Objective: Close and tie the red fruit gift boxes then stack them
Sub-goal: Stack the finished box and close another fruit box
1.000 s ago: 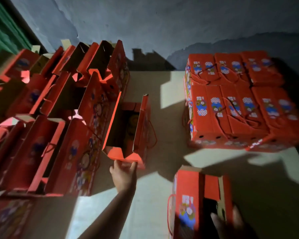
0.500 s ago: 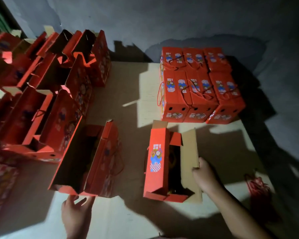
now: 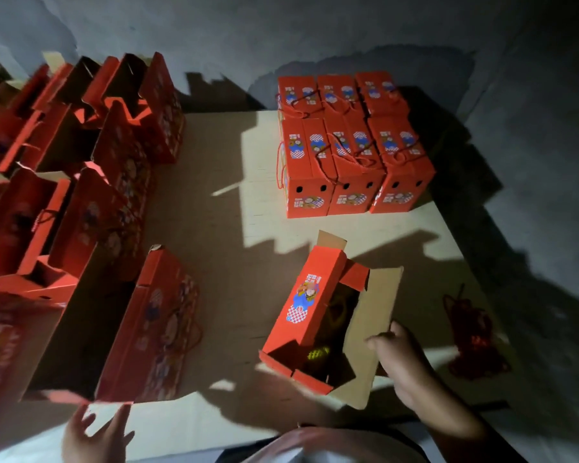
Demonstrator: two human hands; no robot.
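Note:
An open red gift box (image 3: pixel 310 305) lies on the tan sheet, its wide right flap (image 3: pixel 376 309) folded out with the brown inside up; dark fruit shows inside. My right hand (image 3: pixel 403 360) holds that flap's near edge, thumb on the inside. A second open red box (image 3: pixel 147 325) stands at the near left with its flaps up. My left hand (image 3: pixel 94 436) is just below its near end, fingers spread and holding nothing. A stack of closed, tied red boxes (image 3: pixel 348 148) sits at the far right.
Several open red boxes (image 3: pixel 64 155) crowd the left side. A pile of red cords (image 3: pixel 472 342) lies right of my right hand. The tan sheet (image 3: pixel 214 202) ends at grey floor on the right and at a grey wall behind.
My left hand has dragged the second open box toward me and now has spread fingers below it. My right hand has shifted to the near edge of the other box's flap.

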